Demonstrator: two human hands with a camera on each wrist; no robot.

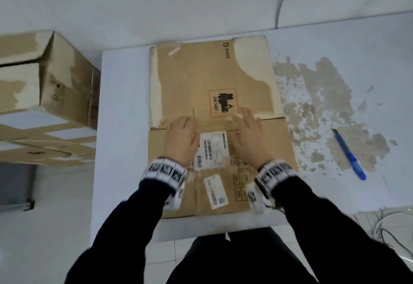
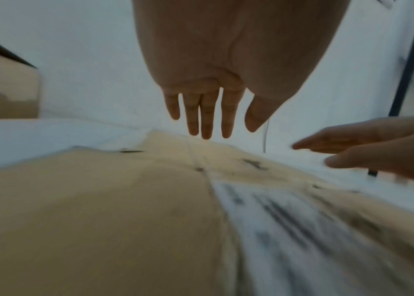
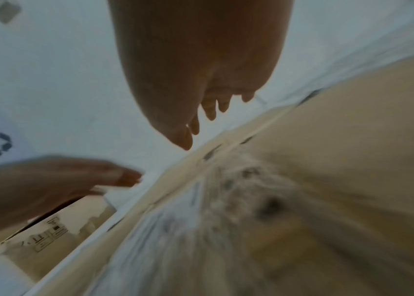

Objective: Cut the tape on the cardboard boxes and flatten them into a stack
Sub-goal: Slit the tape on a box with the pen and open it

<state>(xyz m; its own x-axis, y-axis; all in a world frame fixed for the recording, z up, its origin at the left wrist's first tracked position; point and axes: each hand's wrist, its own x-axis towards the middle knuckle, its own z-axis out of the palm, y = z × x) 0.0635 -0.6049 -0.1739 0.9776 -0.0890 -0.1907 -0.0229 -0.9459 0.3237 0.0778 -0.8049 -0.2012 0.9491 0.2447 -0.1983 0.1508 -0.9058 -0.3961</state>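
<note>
A white table [image 1: 125,127] fills the middle of the head view, its right part scarred with brown patches where the surface has peeled. On it lies a flattened cardboard box [image 1: 214,78], spread flat with its printed face up: a brand mark near the far edge, a red-dashed battery warning label in the centre, and white shipping labels [image 1: 213,149] on the near half. To the left of the table stands an unflattened cardboard box [image 1: 55,78], its flaps closed, with other flat cardboard pieces [image 1: 44,147] below it.

The person, in dark sleeves with patterned wrist bands, reaches over the flat box. The left hand [image 1: 182,139] and the right hand [image 1: 248,136] are both released, fingers straight and spread, palms down just above or on the cardboard either side of the upper label; blur keeps contact from being certain. Neither grasps anything.

A blue utility knife [image 1: 348,154] lies on the table well to the right of the box, apart from both hands.
</note>
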